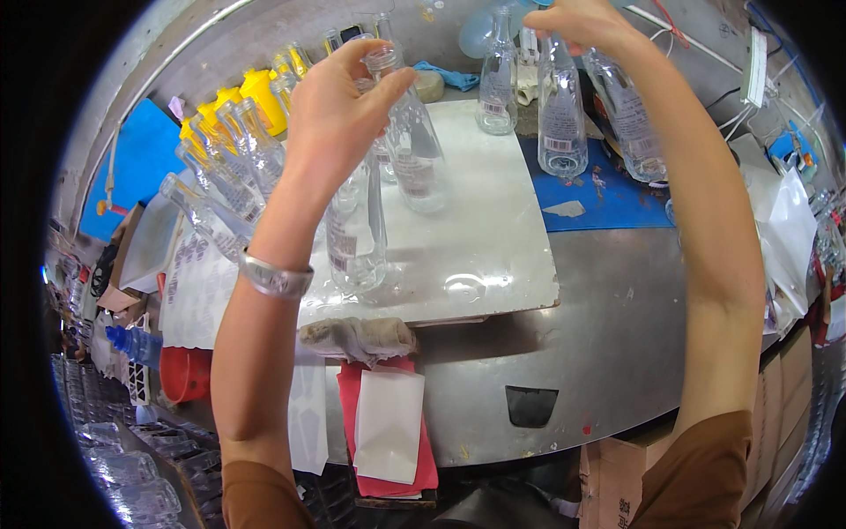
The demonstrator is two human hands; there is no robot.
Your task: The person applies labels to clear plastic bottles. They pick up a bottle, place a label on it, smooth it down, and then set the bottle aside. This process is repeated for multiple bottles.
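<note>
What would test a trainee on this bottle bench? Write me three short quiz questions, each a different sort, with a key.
1. On which side is the bracelet worn: A) left, B) right, C) both?
2. True or false: the left grip holds a bottle by its base.
3. Fill in: the mat right of the board is ____.

Key: 1. A. 2. False; it holds it near the top. 3. Blue.
</note>
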